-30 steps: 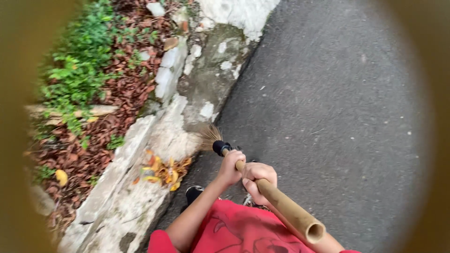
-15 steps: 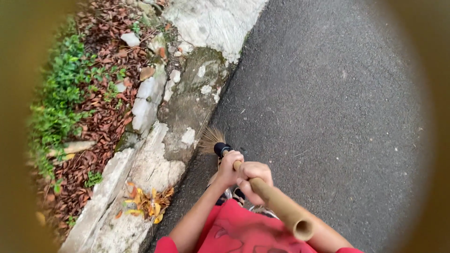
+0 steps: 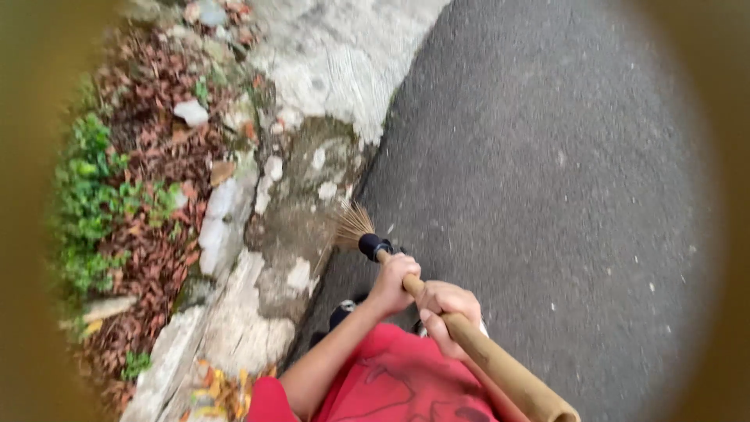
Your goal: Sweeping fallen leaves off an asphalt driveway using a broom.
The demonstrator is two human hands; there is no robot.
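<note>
Broom (image 3: 437, 309): bamboo pole running from 5 o'clock up to centre frame, black collar and short straw bristles (image 3: 353, 224) at the far end, resting at the seam where asphalt (image 3: 547, 172) meets the broken concrete kerb (image 3: 312, 180). My left hand (image 3: 393, 283) is wrapped around the pole just behind the collar; my right hand (image 3: 445, 309) is clenched on it directly below, the two nearly touching. Risk, as I judge it: with both grips so close together the long tail of the pole has little control and could swing into my body in the red shirt (image 3: 391, 387). The bristles could snag in the cracked, uneven kerb and splay or snap. My shoe (image 3: 342, 312) sits close under the pole, near the kerb edge, so a misstep there is possible. A small pile of yellow leaves (image 3: 223, 387) lies at 7 o'clock on the kerb; a hard stroke could scatter it. Open room: asphalt from 12 to 4 o'clock. Bounded side: kerb, then leaf litter (image 3: 156, 234) and green plants (image 3: 90, 203) from 8 to 11 o'clock.
</note>
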